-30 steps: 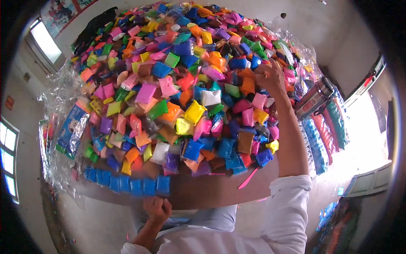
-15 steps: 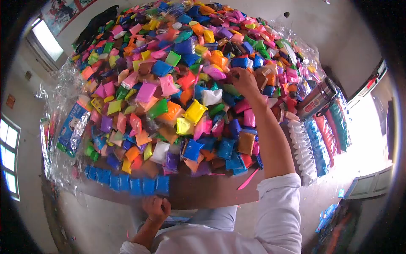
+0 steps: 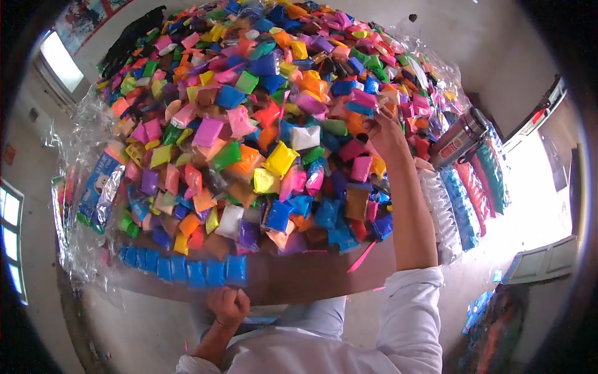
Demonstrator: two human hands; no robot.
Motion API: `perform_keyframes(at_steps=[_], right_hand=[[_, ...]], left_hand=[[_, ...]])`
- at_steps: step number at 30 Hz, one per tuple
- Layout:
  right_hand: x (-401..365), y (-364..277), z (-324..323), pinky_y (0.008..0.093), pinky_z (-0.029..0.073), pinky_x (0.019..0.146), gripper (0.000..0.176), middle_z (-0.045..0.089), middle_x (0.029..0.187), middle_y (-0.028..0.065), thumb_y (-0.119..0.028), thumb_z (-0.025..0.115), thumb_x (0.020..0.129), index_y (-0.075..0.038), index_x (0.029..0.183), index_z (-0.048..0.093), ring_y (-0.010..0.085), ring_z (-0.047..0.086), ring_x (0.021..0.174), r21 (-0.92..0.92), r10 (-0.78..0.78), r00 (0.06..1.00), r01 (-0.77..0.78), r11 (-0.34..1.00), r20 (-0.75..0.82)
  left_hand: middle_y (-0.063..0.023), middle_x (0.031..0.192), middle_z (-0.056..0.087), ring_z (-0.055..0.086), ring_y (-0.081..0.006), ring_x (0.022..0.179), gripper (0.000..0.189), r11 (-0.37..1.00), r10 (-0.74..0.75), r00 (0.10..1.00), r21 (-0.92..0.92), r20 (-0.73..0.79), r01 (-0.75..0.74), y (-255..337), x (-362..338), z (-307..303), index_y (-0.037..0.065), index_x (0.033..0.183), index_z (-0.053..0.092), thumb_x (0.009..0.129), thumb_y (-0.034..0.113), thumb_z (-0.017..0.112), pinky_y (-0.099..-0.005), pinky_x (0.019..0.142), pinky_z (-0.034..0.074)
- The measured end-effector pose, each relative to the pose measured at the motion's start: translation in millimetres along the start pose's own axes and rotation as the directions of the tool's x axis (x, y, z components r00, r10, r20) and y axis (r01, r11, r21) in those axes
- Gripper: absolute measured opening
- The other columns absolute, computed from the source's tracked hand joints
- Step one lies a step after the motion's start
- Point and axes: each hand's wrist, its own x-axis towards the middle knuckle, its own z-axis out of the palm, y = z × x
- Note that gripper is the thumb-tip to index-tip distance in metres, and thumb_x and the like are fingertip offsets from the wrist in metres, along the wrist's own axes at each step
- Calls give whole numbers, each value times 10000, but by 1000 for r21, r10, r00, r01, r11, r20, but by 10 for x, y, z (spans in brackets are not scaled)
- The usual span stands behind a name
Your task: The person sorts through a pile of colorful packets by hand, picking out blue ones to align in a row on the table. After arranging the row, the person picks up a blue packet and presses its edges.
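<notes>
Near edge of brown tabletop (image 3: 299, 280) is curved; a bare strip runs between it and the pile of wrapped packets (image 3: 243, 156), widest near its middle. Row of blue packets (image 3: 187, 272) lies on the strip's left part, end to end. Pink sliver (image 3: 362, 257) lies on its right part. Left hand (image 3: 229, 305): at the near edge, just beside the row, fingers curled into a loose fist; nothing seen in it. Right hand (image 3: 387, 132): over the pile's right side, thumb and forefinger nearly closed on the right end of a blue packet (image 3: 360, 108); pink packet (image 3: 364, 98) directly above it. Little open room there, packets crowded all round. Right margin: tumbler (image 3: 460, 138), tilted, beside long packet strips (image 3: 461, 202) at the table's edge. Left margin: crumpled clear film (image 3: 81, 249) around a blue printed bag (image 3: 103, 181). Black bag (image 3: 134, 40) at far left. Room: pale walls (image 3: 492, 43), bright windows at left, glare at right, grey floor (image 3: 143, 330). Unclear: whether both packets are pinched; the curled fingers' inner side; tabletop beneath the pile; forearm covers some packets; corners dark.
</notes>
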Motion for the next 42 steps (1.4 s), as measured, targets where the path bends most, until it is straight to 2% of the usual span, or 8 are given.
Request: perform_keyframes(at_steps=[11, 12, 13, 17, 19, 25, 30, 42], right_hand=[[-182, 21, -60, 271, 505, 630, 223, 615, 947, 83, -20, 489, 877, -28, 1084, 573, 154, 593, 755, 37, 49, 967, -41, 998, -249], [-184, 51, -287, 262, 497, 633, 218, 619, 920, 74, -40, 505, 867, -28, 1069, 589, 153, 591, 749, -510, -218, 971, 140, 849, -96], [-205, 42, -303, 252, 489, 637, 216, 623, 893, 65, -60, 522, 858, -28, 1054, 605, 152, 590, 743, -859, -355, 918, 318, 401, 175], [-344, -235, 37, 253, 477, 646, 185, 625, 851, 58, -96, 566, 851, -8, 1000, 633, 168, 596, 736, -690, -146, 913, -175, 703, -381], [-360, -231, 186, 276, 477, 670, 183, 633, 854, 59, -118, 581, 856, -4, 982, 649, 196, 601, 735, -995, -758, 652, 52, 82, -29], [-432, -84, 1010, 342, 504, 793, 251, 688, 945, 104, -191, 646, 842, -87, 1070, 668, 251, 664, 872, -991, -374, 926, 89, 98, 46], [-353, 406, 1044, 399, 460, 890, 318, 639, 1012, 135, -138, 686, 743, -33, 1036, 623, 328, 587, 1009, -904, 19, 904, 426, 42, 427], [-748, -29, 700, 400, 475, 783, 166, 618, 893, 108, -41, 638, 682, -33, 840, 589, 315, 583, 903, -794, -47, 836, 499, -346, 546]], left_hand=[[-65, 605, 431, 453, -280, 544, 225, 1000, 7, 999, 12, -33, -6, 7, 47, -18, 108, 620, 418, 783, 126, 572, -416, 494, 346], [-66, 604, 432, 454, -279, 545, 218, 1000, 6, 1000, 9, -25, -5, 5, 51, -22, 108, 624, 422, 782, 124, 571, -417, 494, 347], [-66, 603, 433, 455, -279, 545, 211, 1000, 5, 1000, 6, -16, -5, 2, 53, -25, 107, 628, 426, 781, 122, 571, -419, 493, 347], [-66, 598, 426, 453, -278, 538, 200, 1000, 17, 1000, -8, -23, -17, -18, 43, -1, 104, 637, 432, 779, 121, 571, -419, 487, 345], [-66, 595, 419, 449, -278, 530, 198, 1000, 6, 1000, 9, -23, -6, -18, 28, 8, 103, 640, 429, 776, 120, 572, -417, 483, 343], [-67, 592, 412, 450, -279, 531, 207, 999, 38, 999, 22, -19, -38, -12, 53, -16, 100, 638, 434, 786, 130, 575, -412, 478, 340], [-90, 592, 439, 467, -293, 547, 232, 999, 17, 999, 28, -47, -16, 19, 47, -12, 89, 612, 426, 785, 130, 575, -418, 507, 349], [-76, 601, 420, 457, -283, 553, 225, 1000, 14, 998, 17, -53, -13, -4, 30, 6, 106, 625, 409, 770, 123, 580, -421, 505, 349]])
